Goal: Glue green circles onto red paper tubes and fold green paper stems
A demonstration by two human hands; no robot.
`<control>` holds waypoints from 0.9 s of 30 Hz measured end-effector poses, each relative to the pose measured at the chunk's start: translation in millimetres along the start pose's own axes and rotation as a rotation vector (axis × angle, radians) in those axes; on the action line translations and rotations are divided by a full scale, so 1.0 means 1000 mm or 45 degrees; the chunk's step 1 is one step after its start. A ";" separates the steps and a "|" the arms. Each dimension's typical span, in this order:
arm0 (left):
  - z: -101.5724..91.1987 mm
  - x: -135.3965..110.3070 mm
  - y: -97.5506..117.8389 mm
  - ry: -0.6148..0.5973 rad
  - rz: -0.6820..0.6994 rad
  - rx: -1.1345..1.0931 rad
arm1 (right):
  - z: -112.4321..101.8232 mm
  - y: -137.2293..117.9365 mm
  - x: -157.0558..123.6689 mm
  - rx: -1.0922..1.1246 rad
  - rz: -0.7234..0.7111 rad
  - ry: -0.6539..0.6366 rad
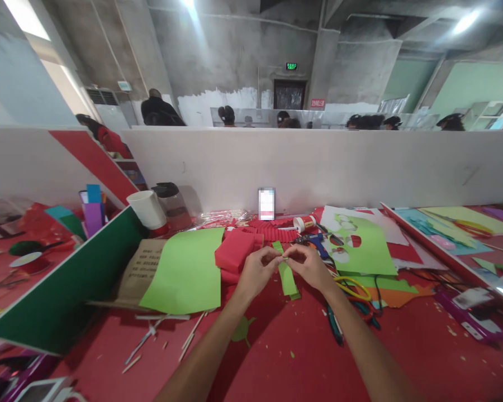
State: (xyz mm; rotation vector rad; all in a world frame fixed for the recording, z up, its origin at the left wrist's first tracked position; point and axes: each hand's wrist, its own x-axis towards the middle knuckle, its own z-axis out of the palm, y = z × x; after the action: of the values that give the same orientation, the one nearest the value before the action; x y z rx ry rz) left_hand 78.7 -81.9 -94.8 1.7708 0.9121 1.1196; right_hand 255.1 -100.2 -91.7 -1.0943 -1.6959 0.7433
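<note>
My left hand and my right hand meet fingertip to fingertip over the middle of the table. Both are closed in a pinch on a small piece of green paper, mostly hidden by the fingers. A strip of green paper runs under the fingertips, with another bit of green paper beneath its near end. Just left of my left hand sits a red paper-covered block. Beyond my right hand lies a blue glue gun. A green leaf-like cutout rests below my left wrist.
A green sheet lies left, over brown cardboard. Yellow-handled scissors and pliers lie by my right forearm. A cut-out green sheet is at right. A lit phone leans against the white partition.
</note>
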 end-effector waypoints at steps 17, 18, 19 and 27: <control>0.000 0.001 -0.003 0.064 -0.019 -0.074 | -0.001 -0.001 0.001 0.070 0.065 0.007; 0.000 0.001 -0.002 0.054 -0.011 -0.073 | -0.001 -0.001 0.001 0.047 0.059 0.019; 0.000 0.000 -0.001 0.044 -0.006 -0.070 | -0.002 0.000 0.001 0.031 0.054 0.023; -0.003 -0.001 -0.002 0.048 -0.010 0.092 | -0.002 0.001 0.001 -0.051 0.062 0.024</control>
State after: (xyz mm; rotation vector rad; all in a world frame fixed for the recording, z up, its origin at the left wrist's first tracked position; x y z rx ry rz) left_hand 75.6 -80.7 -96.6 1.8084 0.9918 1.1311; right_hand 257.5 -99.0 -91.9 -1.1702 -1.6798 0.7300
